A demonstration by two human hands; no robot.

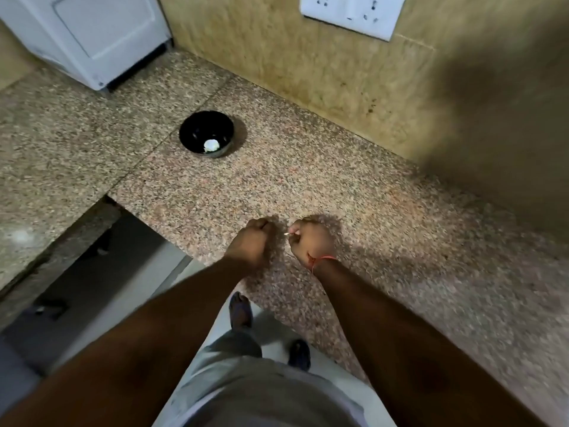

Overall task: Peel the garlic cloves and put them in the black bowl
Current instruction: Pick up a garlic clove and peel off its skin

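We've got a tiny pale bit, prob. the garlic clove (287, 233) or its skin, showing at the thumb side of our right hand (311, 241), which is curled tight and pinches it. It's too small to tell clove from peel. Our left hand (254, 238) is curled into a fist just beside the right, not touching it; whether it holds anything we can't tell, since the fingers hide it. Both hands sit low over the speckled granite counter (385, 241), near its front edge.

The black bowl (206, 134) stands well apart, further back and to the left, w/ one white peeled piece (211, 145) already inside.

So we're mid-peel, we'd judge. To do it well: keep the clove pinned w/ one hand and nick the skin at the tip w/ a thumbnail. Then pull in strips, don't crush. Keep the scraps on the counter, away from the bowl. Only bare cloves go in.
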